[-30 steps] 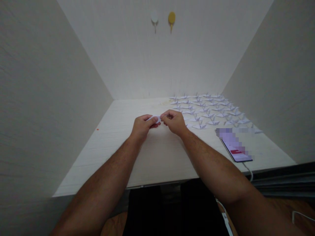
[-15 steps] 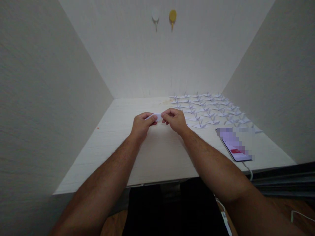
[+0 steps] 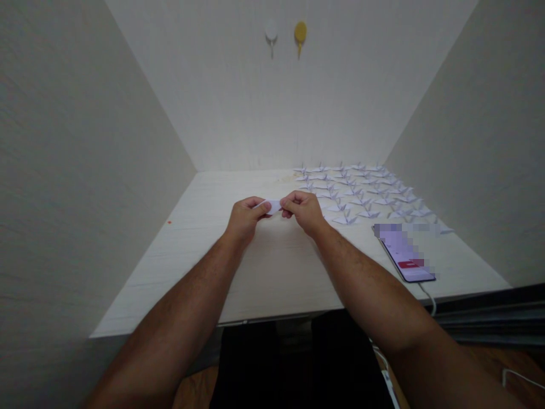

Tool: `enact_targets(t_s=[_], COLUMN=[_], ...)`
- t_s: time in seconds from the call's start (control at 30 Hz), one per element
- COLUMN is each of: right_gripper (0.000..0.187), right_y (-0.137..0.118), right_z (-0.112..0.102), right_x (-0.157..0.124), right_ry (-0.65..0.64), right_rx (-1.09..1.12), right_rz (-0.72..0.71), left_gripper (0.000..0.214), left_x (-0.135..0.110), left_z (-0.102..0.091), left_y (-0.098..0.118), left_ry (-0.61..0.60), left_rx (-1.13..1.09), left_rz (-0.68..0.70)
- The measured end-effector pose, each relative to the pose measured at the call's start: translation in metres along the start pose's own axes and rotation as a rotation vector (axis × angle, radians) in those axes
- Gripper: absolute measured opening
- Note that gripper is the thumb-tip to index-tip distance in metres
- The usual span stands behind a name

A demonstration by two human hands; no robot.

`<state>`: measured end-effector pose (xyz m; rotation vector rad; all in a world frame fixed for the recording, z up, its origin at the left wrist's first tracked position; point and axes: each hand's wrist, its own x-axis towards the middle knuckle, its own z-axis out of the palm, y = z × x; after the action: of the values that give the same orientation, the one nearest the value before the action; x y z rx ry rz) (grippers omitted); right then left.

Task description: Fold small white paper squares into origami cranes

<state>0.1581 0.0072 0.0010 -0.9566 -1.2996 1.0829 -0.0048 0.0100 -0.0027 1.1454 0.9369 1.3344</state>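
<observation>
My left hand point(image 3: 246, 217) and my right hand point(image 3: 303, 210) meet just above the middle of the white table point(image 3: 200, 250). Both are closed in a pinch on a small folded piece of white paper point(image 3: 273, 205), one hand at each end. Most of the paper is hidden by my fingers. Rows of several small folded paper cranes point(image 3: 361, 193) lie on the table to the right of my hands, close to my right hand.
A phone point(image 3: 406, 255) lies at the right front of the table with a white cable point(image 3: 428, 296) running off the edge. Plain walls close in the table on the left, back and right. Two round hooks, white point(image 3: 271, 32) and yellow point(image 3: 300, 32), hang on the back wall.
More of the paper shows between my fingers than a second ago. Both hands have stayed in the same place.
</observation>
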Motion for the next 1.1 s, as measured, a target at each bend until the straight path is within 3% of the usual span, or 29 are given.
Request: enact_targets(t_s=[0.3, 0.53, 1.1], right_gripper=[0.018, 0.015, 0.025], right_y=[0.0014, 0.0015, 0.0021], right_z=[-0.0019, 0.0002, -0.0017], right_x=[0.0005, -0.0010, -0.0025], right_ry=[0.020, 0.010, -0.012], right_rx=[-0.165, -0.154, -0.342], right_rz=[-0.035, -0.043, -0.043], left_gripper=[0.026, 0.022, 0.022], left_x=[0.0014, 0.0017, 0.0005], left_z=[-0.0027, 0.0016, 0.0043], left_y=[-0.0013, -0.0013, 0.0011], left_ry=[-0.012, 0.050, 0.067], left_rx=[0.099, 0.127, 0.208], left_rz=[0.018, 0.042, 0.072])
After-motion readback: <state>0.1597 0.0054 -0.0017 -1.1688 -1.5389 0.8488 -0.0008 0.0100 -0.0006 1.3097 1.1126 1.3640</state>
